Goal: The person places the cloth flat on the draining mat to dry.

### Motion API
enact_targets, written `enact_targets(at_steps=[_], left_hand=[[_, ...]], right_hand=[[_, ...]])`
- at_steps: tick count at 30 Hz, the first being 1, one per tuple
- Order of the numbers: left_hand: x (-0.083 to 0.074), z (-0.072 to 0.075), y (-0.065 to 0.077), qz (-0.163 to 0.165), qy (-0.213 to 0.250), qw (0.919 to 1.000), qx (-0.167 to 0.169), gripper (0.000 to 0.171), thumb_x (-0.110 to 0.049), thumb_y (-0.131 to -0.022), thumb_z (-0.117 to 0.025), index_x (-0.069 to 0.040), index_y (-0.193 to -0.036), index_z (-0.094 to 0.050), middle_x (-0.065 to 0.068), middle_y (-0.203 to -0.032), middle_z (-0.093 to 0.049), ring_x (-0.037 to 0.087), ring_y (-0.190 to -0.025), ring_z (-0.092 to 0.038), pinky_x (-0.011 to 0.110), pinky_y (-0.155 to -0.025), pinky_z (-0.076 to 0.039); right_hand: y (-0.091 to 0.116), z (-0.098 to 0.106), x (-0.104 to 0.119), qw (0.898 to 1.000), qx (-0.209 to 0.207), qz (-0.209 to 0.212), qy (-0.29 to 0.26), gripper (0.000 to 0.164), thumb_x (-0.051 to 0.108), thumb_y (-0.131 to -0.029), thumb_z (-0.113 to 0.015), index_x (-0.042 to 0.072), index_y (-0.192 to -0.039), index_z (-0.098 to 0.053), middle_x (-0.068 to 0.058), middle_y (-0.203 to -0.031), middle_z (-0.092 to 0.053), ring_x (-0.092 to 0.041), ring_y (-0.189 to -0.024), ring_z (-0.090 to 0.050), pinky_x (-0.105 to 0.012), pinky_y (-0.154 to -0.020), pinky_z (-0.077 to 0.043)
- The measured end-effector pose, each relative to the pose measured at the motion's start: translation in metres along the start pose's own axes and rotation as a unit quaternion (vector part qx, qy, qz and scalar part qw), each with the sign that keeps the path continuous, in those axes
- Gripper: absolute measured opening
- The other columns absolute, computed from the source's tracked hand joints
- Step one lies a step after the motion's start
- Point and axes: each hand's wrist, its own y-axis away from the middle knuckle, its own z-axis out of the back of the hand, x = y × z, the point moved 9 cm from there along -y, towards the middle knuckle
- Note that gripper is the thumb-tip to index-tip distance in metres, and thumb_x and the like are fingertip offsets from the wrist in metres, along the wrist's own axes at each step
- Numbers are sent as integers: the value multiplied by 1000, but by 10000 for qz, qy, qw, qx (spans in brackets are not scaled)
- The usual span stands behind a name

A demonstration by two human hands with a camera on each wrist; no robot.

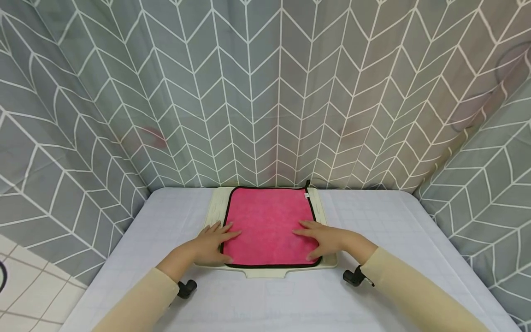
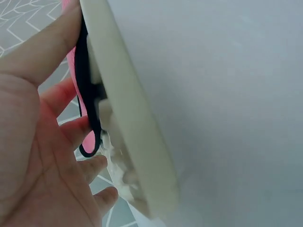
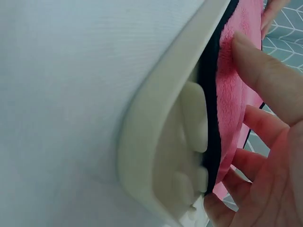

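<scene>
A pink fleecy cloth with black edging lies spread over a cream plastic board on the table. My left hand rests with spread fingers on the cloth's left edge, its thumb near the lower left corner. On the opposite edge, my right hand touches the cloth with fingers extended. In the left wrist view, the cloth's black edging stands slightly off the board. The right wrist view shows cream raised lumps on the board under the cloth's edge. Most of the board's surface is hidden.
A white cloth covers the table. Behind and at both sides hangs a grey curtain with white chevron lines. Each wrist carries a small black device, one at the left wrist. White floor tiles show at lower left.
</scene>
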Motion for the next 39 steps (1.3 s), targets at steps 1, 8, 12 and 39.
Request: enact_targets(at_steps=[1, 8, 12, 39], left_hand=[[1, 1, 1, 1, -9, 10000, -26, 79, -49, -85, -75, -24, -153, -44, 11, -165, -23, 47, -150, -9, 68, -115, -8], [5, 9, 2, 18, 89, 9995, -296, 74, -46, -88, -73, -16, -151, -47, 16, -162, -27, 49, -148, -14, 70, -114, -10], [9, 12, 3, 130, 115, 9993, -328, 77, -45, -86, -76, -14, -151, -47, 17, -161, -30, 51, -147, -15, 71, -113, -10], [2, 57, -97, 979, -137, 9895, -1058, 63, -37, -99, -62, -9, -152, -42, 25, -162, -21, 49, -147, -20, 64, -114, -23]], right_hand=[[1, 0, -1, 10000, 0, 18, -13, 78, 33, -87, -79, 12, -153, -43, -21, -162, -22, -42, -150, -15, -63, -114, -25], [7, 7, -6, 9996, -247, 81, 96, 73, 32, -88, -78, 8, -150, -47, -25, -160, -26, -47, -147, -18, -63, -114, -25], [10, 10, -9, 9991, -369, 71, 204, 72, 28, -88, -78, 5, -148, -48, -28, -158, -27, -51, -145, -21, -64, -112, -28], [-65, 81, -50, 9780, -2042, -125, 412, 46, 16, -96, -64, -10, -133, -57, -32, -139, -51, -46, -136, -43, -53, -114, -32]])
